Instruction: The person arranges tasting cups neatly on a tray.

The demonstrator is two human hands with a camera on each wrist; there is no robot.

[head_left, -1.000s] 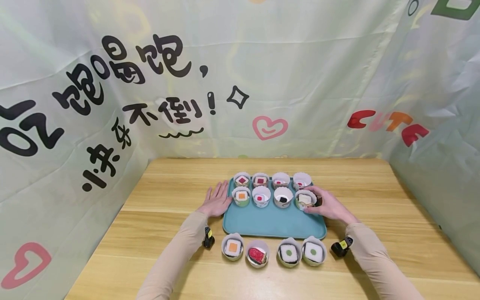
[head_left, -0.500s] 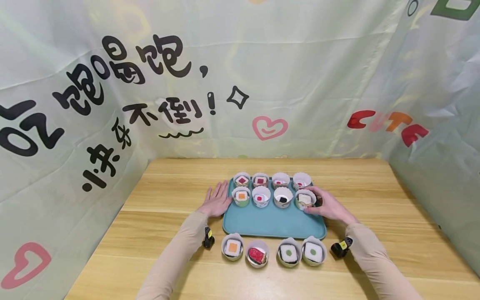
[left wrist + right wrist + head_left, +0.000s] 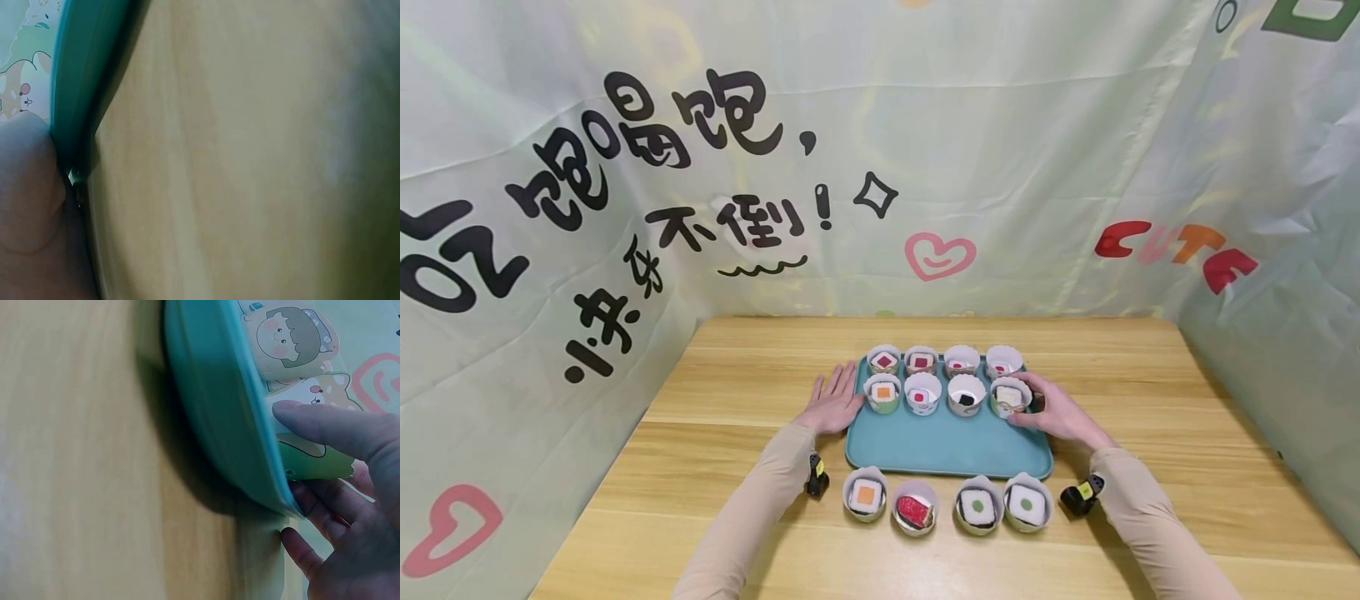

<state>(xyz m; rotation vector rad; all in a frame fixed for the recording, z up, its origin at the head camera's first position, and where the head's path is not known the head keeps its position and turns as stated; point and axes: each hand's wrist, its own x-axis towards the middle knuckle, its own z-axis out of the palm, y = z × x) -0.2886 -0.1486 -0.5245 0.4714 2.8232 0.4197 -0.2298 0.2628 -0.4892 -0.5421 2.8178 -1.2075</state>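
My right hand (image 3: 1060, 410) grips a paper baking cup (image 3: 1002, 410) at the right end of the tray's nearer row, thumb in front and fingers behind. In the right wrist view, this cup (image 3: 319, 460) has a cartoon animal and a green base, and the thumb (image 3: 340, 430) presses its side. A pale sushi-like piece sits inside. My left hand (image 3: 833, 406) lies at the left edge of the blue-green tray (image 3: 947, 446), fingers straight and spread. The left wrist view has its thumb (image 3: 26, 181) against the tray rim (image 3: 81, 81).
Other cups with toy sushi stand on the tray in two rows, including one with an orange-centred piece (image 3: 884, 392). Several more cups stand before the tray, one holding a red-topped piece (image 3: 914, 511). A printed cloth (image 3: 1037, 167) encloses the wooden table (image 3: 737, 367).
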